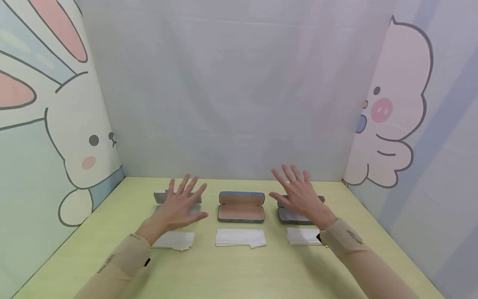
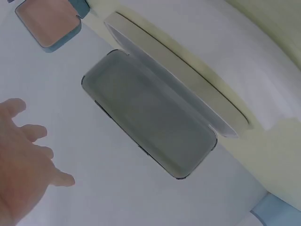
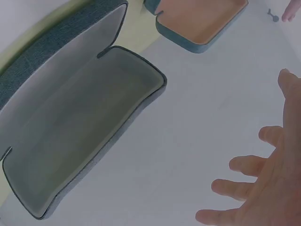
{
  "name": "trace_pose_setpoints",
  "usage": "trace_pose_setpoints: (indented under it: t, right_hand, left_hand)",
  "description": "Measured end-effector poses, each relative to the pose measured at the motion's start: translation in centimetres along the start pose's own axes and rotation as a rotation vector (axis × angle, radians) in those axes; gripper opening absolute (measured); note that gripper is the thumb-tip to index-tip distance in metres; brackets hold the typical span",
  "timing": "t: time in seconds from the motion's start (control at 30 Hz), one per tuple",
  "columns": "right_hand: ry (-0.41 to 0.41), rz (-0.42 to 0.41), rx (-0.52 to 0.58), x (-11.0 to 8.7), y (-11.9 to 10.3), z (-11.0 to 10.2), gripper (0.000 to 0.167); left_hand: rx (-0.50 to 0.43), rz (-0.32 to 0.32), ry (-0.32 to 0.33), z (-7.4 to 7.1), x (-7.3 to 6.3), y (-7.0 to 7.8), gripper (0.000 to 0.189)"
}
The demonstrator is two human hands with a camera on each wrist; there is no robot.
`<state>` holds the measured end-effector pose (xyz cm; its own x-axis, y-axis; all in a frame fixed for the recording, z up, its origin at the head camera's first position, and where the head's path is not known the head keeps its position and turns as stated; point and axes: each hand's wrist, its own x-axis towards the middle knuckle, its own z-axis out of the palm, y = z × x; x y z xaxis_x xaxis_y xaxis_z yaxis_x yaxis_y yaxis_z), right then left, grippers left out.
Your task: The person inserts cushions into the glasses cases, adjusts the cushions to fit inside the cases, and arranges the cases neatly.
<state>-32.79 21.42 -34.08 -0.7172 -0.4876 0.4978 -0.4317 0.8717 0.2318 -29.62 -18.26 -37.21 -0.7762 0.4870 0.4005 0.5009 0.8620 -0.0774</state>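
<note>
Three glasses cases stand with lifted lids in a row. In the head view my left hand [image 1: 178, 209], fingers spread, hovers over the pale left case [image 1: 160, 197], partly covering it. The left wrist view shows that case's bare grey lining [image 2: 146, 115]. Fingers fanned out, my right hand [image 1: 300, 197] is over the dark right case [image 1: 295, 216]. Its grey interior [image 3: 84, 127] holds nothing in the right wrist view. Between both hands lies the middle case [image 1: 241, 213], blue-grey outside and peach inside. Neither hand holds anything.
Folded white cloths lie before the cases: a left cloth [image 1: 174, 239], a middle cloth [image 1: 240, 237] and a right cloth [image 1: 304, 236]. They rest on a pale yellow table [image 1: 231, 270]. A grey back curtain [image 1: 239, 91] and printed side panels [image 1: 403, 95] enclose it.
</note>
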Motion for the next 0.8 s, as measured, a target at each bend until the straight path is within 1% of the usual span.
trace_pose_setpoints:
  t: [0.2,0.37,0.47,0.63,0.7,0.8]
  right_hand:
    - [-0.012,-0.018,0.008,0.9,-1.1,0.0,0.077]
    - [0.014,-0.043,0.004,1.6,-2.1,0.2,0.075]
    - [0.032,-0.057,0.007,2.1,-2.7,0.3,0.074]
    - [0.042,-0.079,0.007,2.9,-3.6,0.6,0.073]
    - [0.042,-0.085,0.012,3.1,-3.9,0.7,0.073]
    - [0.042,-0.091,0.034,3.5,-4.2,0.8,0.073]
  left_hand:
    - [-0.031,-0.015,0.023,-0.5,-0.8,-0.9,0.083]
    - [-0.046,-0.023,0.017,-0.6,-1.3,-1.6,0.082]
    - [-0.039,-0.026,0.017,-0.6,-1.6,-2.0,0.081]
    - [-0.037,-0.023,0.047,-0.8,-2.1,-2.9,0.079]
    - [-0.054,-0.019,0.062,-0.9,-2.3,-3.2,0.077]
    - [-0.078,-0.023,0.066,-1.1,-2.5,-3.8,0.074]
